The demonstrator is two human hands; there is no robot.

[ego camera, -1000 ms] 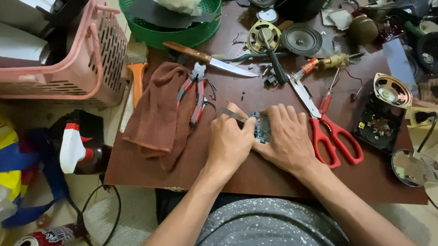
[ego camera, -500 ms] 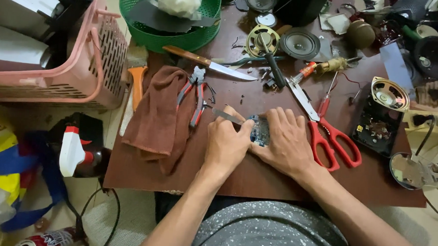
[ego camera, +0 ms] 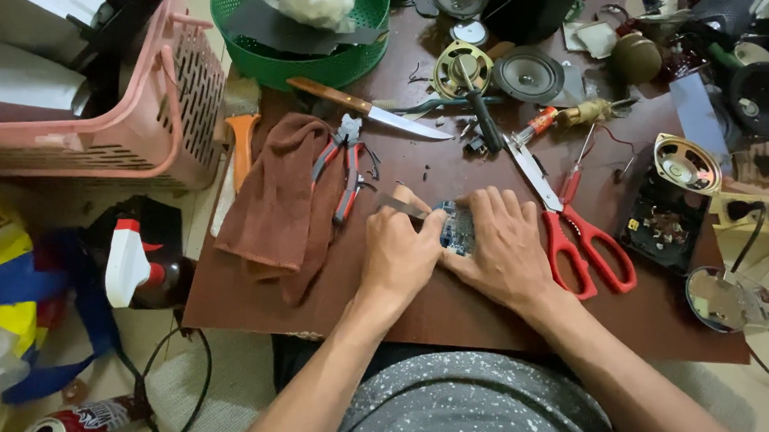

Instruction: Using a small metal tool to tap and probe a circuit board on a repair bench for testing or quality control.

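head view, circuit board under right hand fingers, beside left hand

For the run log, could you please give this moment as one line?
left hand: holds flat metal tool | right hand: presses circuit board onto brown table | red scissors beside

— How are the arms placed?

— Both forearms are bare and come up from the bottom edge, slanting toward each other so the hands meet in the middle.

— And the left hand?

— Knuckles up, fingers curled into a closed grip, thumb stretched forward. The wrist is fairly straight.

— The right hand?

— Palm down, flatter. Its fingers lie side by side, pointing up and to the left, pressing downward. The wrist bends slightly inward.

— Do the hands touch?

— They sit just beside each other, fingertips nearly meeting; I can't tell whether skin touches.
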